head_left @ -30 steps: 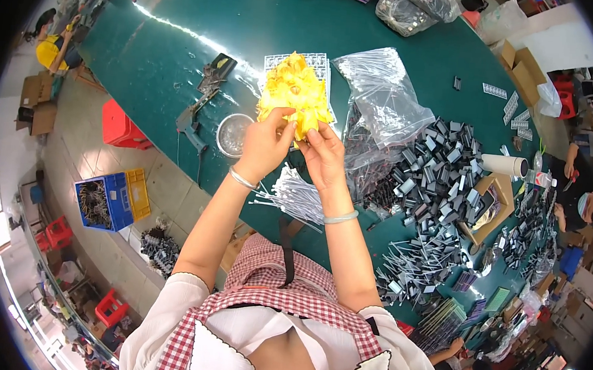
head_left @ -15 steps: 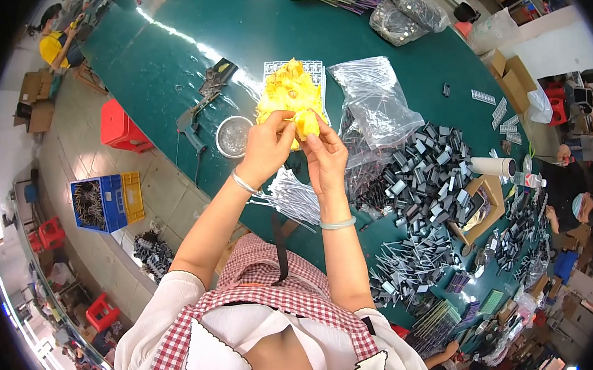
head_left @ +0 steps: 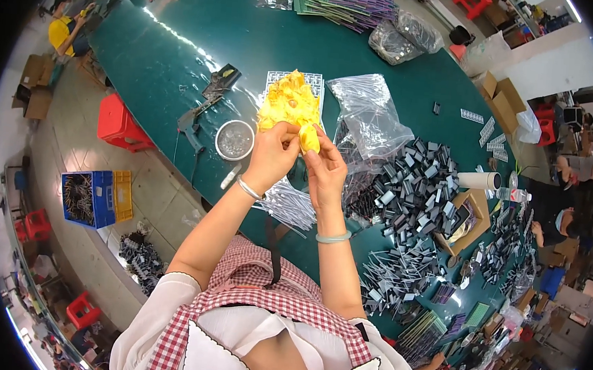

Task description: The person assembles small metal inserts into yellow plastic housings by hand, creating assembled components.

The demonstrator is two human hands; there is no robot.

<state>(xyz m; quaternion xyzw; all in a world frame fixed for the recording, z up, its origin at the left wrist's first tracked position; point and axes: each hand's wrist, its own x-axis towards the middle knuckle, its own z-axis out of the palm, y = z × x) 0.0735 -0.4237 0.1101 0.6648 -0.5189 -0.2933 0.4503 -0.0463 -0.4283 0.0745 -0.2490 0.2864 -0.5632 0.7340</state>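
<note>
Over the green table, my right hand [head_left: 327, 177] pinches a small soft yellow piece [head_left: 309, 139], like a folded petal, between thumb and fingers. My left hand [head_left: 274, 157] has its fingertips pressed together at the piece's left side; what lies between them is hard to make out. Just beyond, a crumpled heap of similar yellow pieces [head_left: 291, 101] lies on a white gridded plastic tray [head_left: 276, 78]. Below my hands, a bundle of thin white stems [head_left: 291, 206] is spread on the table. A white-rimmed round bowl [head_left: 236, 122] stands left of my left hand.
A gun-shaped tool [head_left: 189, 131] lies left of the bowl. On the right are a clear bag of thin stems [head_left: 372, 111], a heap of dark blocks [head_left: 417, 186] and an open carton [head_left: 473, 225]. A red stool [head_left: 119, 121] and blue crate [head_left: 102, 199] stand on the floor.
The yellow piece has turned and now hangs lower between my fingers. My hands stay close together. The whole view has shifted slightly.
</note>
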